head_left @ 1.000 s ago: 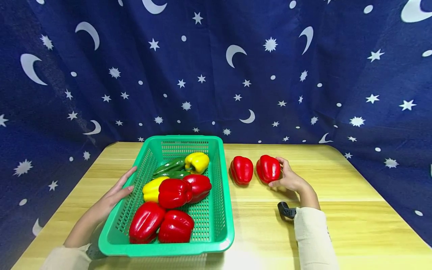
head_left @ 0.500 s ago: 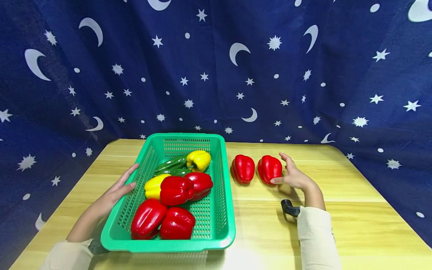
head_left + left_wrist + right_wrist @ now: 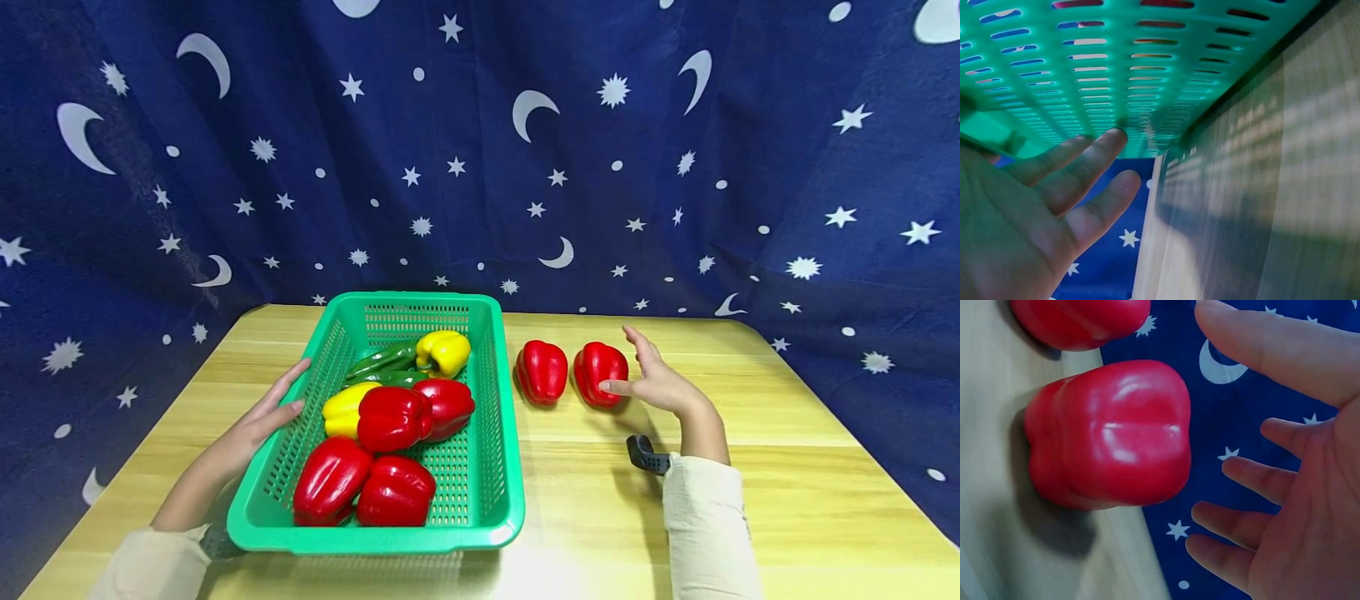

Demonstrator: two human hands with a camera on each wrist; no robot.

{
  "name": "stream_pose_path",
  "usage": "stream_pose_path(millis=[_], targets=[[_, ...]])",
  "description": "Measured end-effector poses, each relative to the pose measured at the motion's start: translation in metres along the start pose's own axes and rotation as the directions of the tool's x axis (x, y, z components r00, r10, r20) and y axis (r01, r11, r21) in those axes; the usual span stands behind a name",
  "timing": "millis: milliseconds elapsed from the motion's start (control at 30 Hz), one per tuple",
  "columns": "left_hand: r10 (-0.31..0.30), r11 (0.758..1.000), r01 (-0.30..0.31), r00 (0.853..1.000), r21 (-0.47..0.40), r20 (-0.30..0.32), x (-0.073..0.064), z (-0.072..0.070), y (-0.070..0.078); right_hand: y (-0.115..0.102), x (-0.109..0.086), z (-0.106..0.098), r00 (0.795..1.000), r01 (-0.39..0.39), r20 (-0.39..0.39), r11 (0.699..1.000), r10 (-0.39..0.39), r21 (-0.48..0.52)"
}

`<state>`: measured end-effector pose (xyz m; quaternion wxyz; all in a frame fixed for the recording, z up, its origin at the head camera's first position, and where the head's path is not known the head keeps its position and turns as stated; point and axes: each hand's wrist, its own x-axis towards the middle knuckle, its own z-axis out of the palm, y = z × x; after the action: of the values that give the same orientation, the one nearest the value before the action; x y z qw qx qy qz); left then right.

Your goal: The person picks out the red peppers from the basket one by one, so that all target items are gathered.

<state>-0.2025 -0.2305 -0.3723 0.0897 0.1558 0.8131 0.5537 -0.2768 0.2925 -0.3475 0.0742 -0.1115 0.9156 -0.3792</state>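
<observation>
My right hand (image 3: pixel 660 385) hovers with fingers spread just right of a red bell pepper (image 3: pixel 596 367), holding nothing. In the right wrist view a gap shows between the fingers and that red bell pepper (image 3: pixel 1110 437). To its left on the table lies a second red bell pepper (image 3: pixel 542 372). My left hand (image 3: pixel 247 429) rests its extended fingers against the left side of a green plastic basket (image 3: pixel 512 467). Inside the basket are several red bell peppers (image 3: pixel 396 492), yellow bell peppers (image 3: pixel 444 353) and long green peppers (image 3: pixel 386 360). Its perforated wall (image 3: pixel 1091 69) fills the left wrist view's top.
The wooden table (image 3: pixel 810 467) ends at a dark blue curtain (image 3: pixel 480 150) with white moons and stars. A black wrist-worn device (image 3: pixel 647 456) sticks out beside the right sleeve (image 3: pixel 708 525).
My right hand has let go of the right-hand red pepper and risen off it, fingers opening out. My left hand stays at the basket; the view shifts slightly.
</observation>
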Motion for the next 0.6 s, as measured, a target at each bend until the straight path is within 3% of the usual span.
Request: stream_pose_path(millis=[600], targets=[[0.000, 1.000, 0.001, 1.000, -0.021, 0.017, -0.001, -0.001, 0.000, -0.027, 0.001, 0.003, 0.998, 0.059, -0.013, 0.996, -0.060, -0.073]])
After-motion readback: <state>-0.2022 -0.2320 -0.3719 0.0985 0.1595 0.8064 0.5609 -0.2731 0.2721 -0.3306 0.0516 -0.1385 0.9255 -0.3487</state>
